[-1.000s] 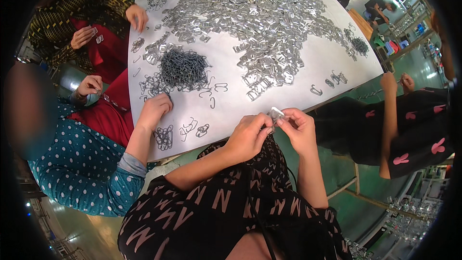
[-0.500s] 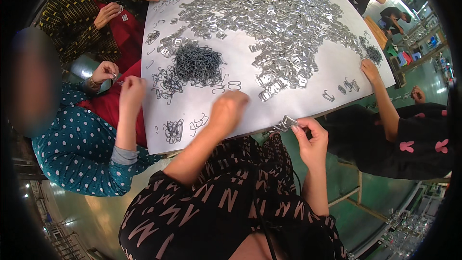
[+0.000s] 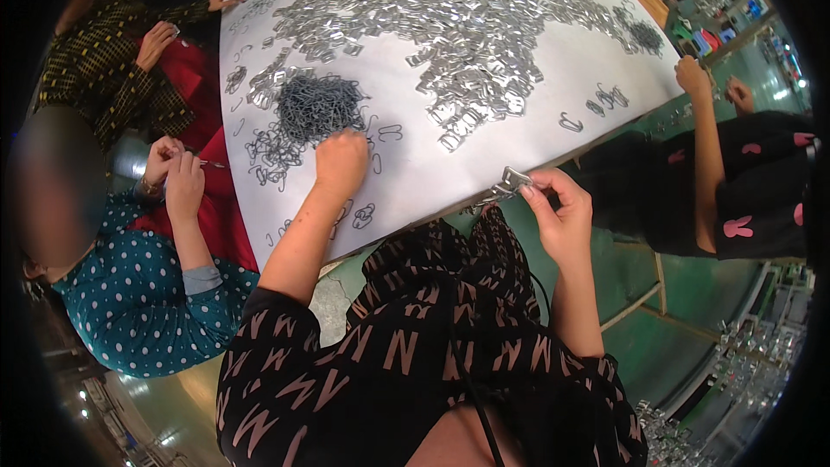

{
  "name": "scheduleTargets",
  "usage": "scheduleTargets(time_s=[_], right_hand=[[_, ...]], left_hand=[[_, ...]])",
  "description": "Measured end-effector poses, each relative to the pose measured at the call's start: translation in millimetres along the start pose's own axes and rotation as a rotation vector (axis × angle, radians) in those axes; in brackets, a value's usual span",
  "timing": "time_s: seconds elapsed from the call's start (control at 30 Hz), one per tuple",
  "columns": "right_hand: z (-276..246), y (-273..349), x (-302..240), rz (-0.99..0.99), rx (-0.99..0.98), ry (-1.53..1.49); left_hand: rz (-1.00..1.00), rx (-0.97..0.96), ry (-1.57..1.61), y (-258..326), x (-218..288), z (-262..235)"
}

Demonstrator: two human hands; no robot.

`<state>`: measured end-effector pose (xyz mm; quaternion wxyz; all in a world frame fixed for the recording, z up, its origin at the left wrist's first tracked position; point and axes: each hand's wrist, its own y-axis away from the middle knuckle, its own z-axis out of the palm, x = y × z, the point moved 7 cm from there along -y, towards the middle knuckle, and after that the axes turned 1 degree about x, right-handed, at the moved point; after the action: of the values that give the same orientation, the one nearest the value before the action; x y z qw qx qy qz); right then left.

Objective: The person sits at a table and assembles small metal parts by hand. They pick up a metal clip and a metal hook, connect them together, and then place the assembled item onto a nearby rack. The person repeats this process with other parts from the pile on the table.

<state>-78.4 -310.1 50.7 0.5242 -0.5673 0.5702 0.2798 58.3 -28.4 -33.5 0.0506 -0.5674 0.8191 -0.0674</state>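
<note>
My left hand [image 3: 342, 160] is at the near edge of a heap of dark wire hooks [image 3: 318, 106], its fingers curled down and closed. Whatever they pinch is hidden beneath them. Over the table's near edge, my right hand [image 3: 560, 207] grips a flat silver metal buckle [image 3: 513, 178] between thumb and fingers. More linked metal pieces [image 3: 487, 198] hang beside that buckle. A few loose wire hooks [image 3: 391, 133] lie just right of my left hand, and others [image 3: 364, 215] lie nearer to me, partly behind my forearm.
A large heap of silver buckles [image 3: 432, 0] spreads over the far part of the white table [image 3: 393, 182]. Co-workers' hands [image 3: 183, 177] work at the left edge, and another person's hand [image 3: 693, 78] rests by the right corner. Small hook groups [image 3: 605, 97] lie near the right edge.
My left hand has moved left and away from me to the heap of wire hooks. My right hand keeps its grip on the buckle. The whole view has shifted a little.
</note>
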Motion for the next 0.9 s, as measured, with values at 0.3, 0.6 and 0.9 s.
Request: scheduleTargets(time_s=[0.3,0.6,0.9], right_hand=[[4,6,8,0.043,0.020,0.015],[12,11,-1,0.014,0.010,0.035],[6,15,-3,-0.021,0.082,0.066]], left_hand=[[-0.015,0.012,1.101,19,61,-75],[0.248,0.093,1.225,28,145,-105],[0.230,0.179,1.090,27,156,-108]])
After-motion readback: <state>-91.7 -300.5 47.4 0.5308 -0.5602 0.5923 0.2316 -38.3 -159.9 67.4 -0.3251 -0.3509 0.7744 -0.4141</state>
